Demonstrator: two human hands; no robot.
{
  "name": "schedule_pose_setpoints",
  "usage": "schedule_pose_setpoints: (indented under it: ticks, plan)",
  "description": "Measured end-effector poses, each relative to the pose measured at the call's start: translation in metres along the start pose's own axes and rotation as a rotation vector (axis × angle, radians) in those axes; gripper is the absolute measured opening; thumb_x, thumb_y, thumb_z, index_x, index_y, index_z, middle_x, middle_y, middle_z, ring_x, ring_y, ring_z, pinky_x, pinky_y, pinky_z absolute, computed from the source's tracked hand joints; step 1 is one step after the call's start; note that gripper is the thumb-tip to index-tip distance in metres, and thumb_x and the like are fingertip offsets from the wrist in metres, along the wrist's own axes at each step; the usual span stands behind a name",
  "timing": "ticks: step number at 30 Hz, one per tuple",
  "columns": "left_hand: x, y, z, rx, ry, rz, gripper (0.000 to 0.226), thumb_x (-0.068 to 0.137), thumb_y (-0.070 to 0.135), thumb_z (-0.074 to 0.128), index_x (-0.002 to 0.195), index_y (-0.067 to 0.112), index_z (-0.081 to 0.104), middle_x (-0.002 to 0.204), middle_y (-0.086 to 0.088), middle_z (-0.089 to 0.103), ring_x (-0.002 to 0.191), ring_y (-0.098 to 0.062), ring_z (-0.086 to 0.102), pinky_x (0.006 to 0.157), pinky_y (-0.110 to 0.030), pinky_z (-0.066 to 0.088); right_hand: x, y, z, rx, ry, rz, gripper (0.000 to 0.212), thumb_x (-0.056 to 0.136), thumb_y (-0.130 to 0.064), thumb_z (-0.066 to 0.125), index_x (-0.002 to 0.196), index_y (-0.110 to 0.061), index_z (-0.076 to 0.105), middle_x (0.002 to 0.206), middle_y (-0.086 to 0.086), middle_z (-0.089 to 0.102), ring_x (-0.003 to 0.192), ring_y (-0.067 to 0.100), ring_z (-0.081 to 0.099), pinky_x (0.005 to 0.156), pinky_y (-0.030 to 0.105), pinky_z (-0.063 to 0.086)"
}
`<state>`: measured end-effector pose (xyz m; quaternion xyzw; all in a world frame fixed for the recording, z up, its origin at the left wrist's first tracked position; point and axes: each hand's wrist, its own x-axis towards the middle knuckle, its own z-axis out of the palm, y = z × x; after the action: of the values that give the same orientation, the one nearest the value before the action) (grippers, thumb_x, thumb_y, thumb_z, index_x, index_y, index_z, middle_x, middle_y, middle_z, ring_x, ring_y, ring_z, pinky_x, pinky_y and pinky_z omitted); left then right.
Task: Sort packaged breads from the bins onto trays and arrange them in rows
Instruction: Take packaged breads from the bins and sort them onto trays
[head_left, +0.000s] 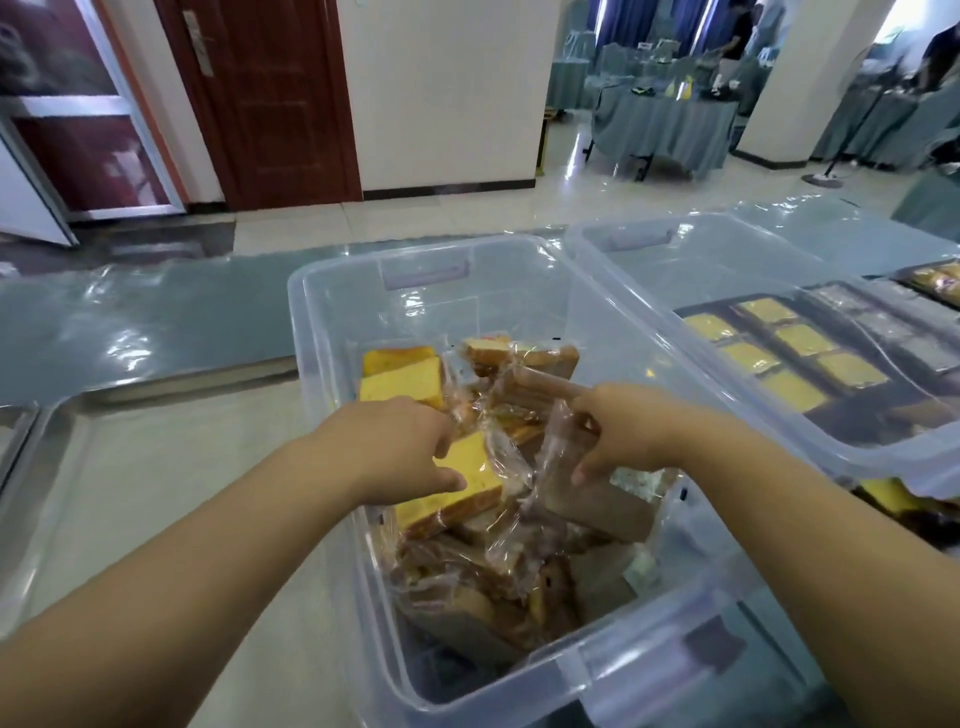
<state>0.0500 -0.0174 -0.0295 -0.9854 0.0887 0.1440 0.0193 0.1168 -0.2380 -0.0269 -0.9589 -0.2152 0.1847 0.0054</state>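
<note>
Head view: the left hand (395, 447) pinches a clear-wrapped yellow bread slice (470, 478) and the right hand (628, 431) grips a wrapped brown bread pack (602, 499), both inside the clear plastic bin (322, 291) (many packs remain); rows already line the dark tray (841, 423), so sorting looks partway done.

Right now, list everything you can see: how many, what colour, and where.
centre bin: one, clear plastic, in front of the person
right bin: one, clear plastic, beside it
wrapped breads: many, yellow and brown, piled in the centre bin
yellow bread: one, gripped by the left hand
brown bread: one, wrapper pinched by the right hand
dark tray: one, black, far right, yellow breads in rows
metal tray: one, silver, left
table cover: one, grey-green, shiny
door: one, dark red, back left
left hand: one, over the centre bin
right hand: one, over the centre bin
</note>
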Motion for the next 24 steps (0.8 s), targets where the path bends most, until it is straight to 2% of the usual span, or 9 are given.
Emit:
schedule_pose_setpoints:
  ticks: [2,5,7,10,15,17,19,21,24]
  plan:
    - [0.009,0.0,-0.005,0.032,-0.094,0.007,0.047,0.085,0.061,0.051,0.113,0.024,0.055,0.107,0.003,0.058,0.094,-0.018,0.054,0.075,-0.032,0.047,-0.005,0.006,-0.004,0.083,0.07,0.025,0.045,0.07,-0.04,0.082,0.101,-0.018,0.057,0.093,-0.002,0.057,0.087,0.019,0.054,0.072,0.031,0.043]
    - [0.029,0.002,-0.007,0.05,-0.154,0.038,0.047,0.088,0.054,0.053,0.115,0.015,0.052,0.094,0.0,0.053,0.085,-0.021,0.051,0.068,-0.031,0.041,-0.009,0.014,-0.004,0.238,0.138,0.079,0.04,0.076,-0.037,0.077,0.098,-0.024,0.047,0.088,-0.008,0.05,0.083,0.014,0.05,0.065,0.027,0.036]
    - [0.041,0.0,-0.003,-0.014,-0.222,0.041,0.05,0.087,0.051,0.058,0.117,0.012,0.05,0.09,0.0,0.052,0.084,-0.022,0.054,0.071,-0.033,0.047,-0.008,0.018,-0.003,0.277,0.154,0.106,0.04,0.078,-0.039,0.075,0.098,-0.024,0.044,0.088,-0.007,0.051,0.08,0.013,0.049,0.063,0.028,0.036]
    - [0.052,0.001,0.003,-0.023,-0.329,0.048,0.056,0.085,0.052,0.059,0.121,0.01,0.05,0.106,-0.004,0.056,0.092,-0.023,0.056,0.081,-0.034,0.051,-0.007,0.017,-0.002,0.285,0.166,0.11,0.04,0.08,-0.038,0.073,0.1,-0.024,0.042,0.089,-0.005,0.051,0.079,0.013,0.049,0.06,0.025,0.035]
    - [0.056,0.003,0.007,-0.012,-0.371,0.07,0.064,0.085,0.051,0.06,0.133,0.011,0.046,0.118,-0.004,0.054,0.099,-0.021,0.053,0.086,-0.032,0.048,-0.008,0.009,-0.006,0.275,0.212,0.096,0.043,0.08,-0.039,0.073,0.105,-0.024,0.041,0.097,-0.003,0.053,0.085,0.016,0.05,0.069,0.028,0.04]
    - [0.056,0.002,0.008,-0.031,-0.386,0.07,0.07,0.083,0.052,0.063,0.138,0.015,0.04,0.127,-0.004,0.051,0.107,-0.023,0.053,0.091,-0.036,0.048,-0.008,0.005,-0.01,0.253,0.222,0.075,0.044,0.08,-0.039,0.073,0.104,-0.025,0.039,0.095,-0.004,0.051,0.086,0.016,0.049,0.064,0.026,0.036]
    - [0.055,0.002,0.008,-0.054,-0.381,0.089,0.076,0.08,0.05,0.067,0.141,0.019,0.034,0.132,-0.004,0.048,0.113,-0.024,0.05,0.09,-0.033,0.046,-0.007,0.002,-0.013,0.222,0.218,0.06,0.044,0.08,-0.038,0.073,0.102,-0.027,0.037,0.094,-0.006,0.049,0.086,0.016,0.048,0.061,0.024,0.034]
    - [0.055,0.002,0.009,-0.083,-0.355,0.107,0.08,0.075,0.048,0.073,0.14,0.021,0.034,0.132,-0.003,0.049,0.111,-0.023,0.05,0.085,-0.031,0.044,-0.005,0.001,-0.016,0.175,0.214,0.054,0.043,0.08,-0.037,0.073,0.102,-0.027,0.037,0.095,-0.006,0.05,0.086,0.016,0.049,0.064,0.025,0.036]
    - [0.052,-0.001,0.007,-0.177,-0.295,0.093,0.079,0.067,0.044,0.081,0.129,0.019,0.04,0.12,0.001,0.054,0.099,-0.019,0.051,0.077,-0.028,0.045,-0.001,-0.002,-0.019,0.073,0.201,0.028,0.04,0.079,-0.034,0.073,0.096,-0.029,0.037,0.09,-0.006,0.05,0.081,0.014,0.049,0.064,0.025,0.038]
